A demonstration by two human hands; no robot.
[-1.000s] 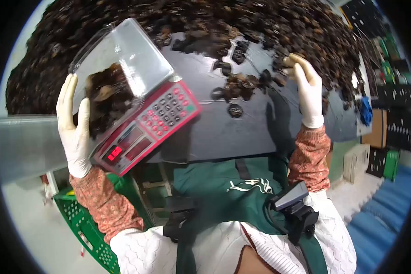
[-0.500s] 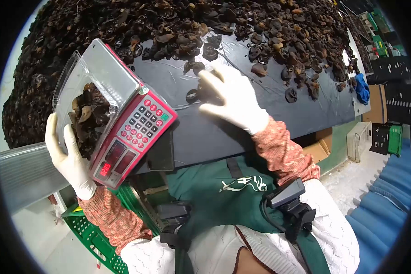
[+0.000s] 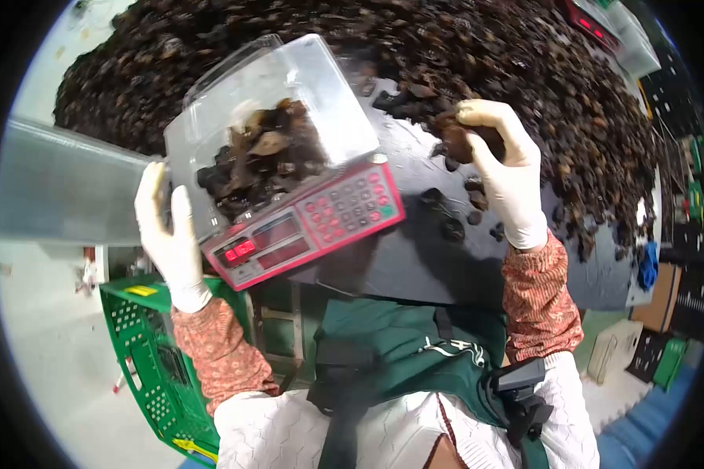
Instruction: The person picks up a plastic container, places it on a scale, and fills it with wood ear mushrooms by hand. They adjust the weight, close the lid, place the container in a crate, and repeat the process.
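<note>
A clear plastic container (image 3: 289,102) partly filled with dark dried fungus pieces (image 3: 262,160) sits on a red digital scale (image 3: 313,223) with a lit red display. My left hand (image 3: 168,238), in a white glove, holds the container's left edge. My gloved right hand (image 3: 504,168) is raised over the dark table and closed on a clump of dried fungus (image 3: 457,137), just right of the container.
A large heap of dried fungus (image 3: 524,55) covers the back of the black table (image 3: 414,258), with a few loose pieces (image 3: 454,223) near my right wrist. A green plastic crate (image 3: 145,367) stands on the floor at lower left. A grey panel (image 3: 62,187) lies to the left.
My right hand went from lying flat on loose pieces on the table to lifted and closed on a clump. The view swung, and my left hand stayed on the container.
</note>
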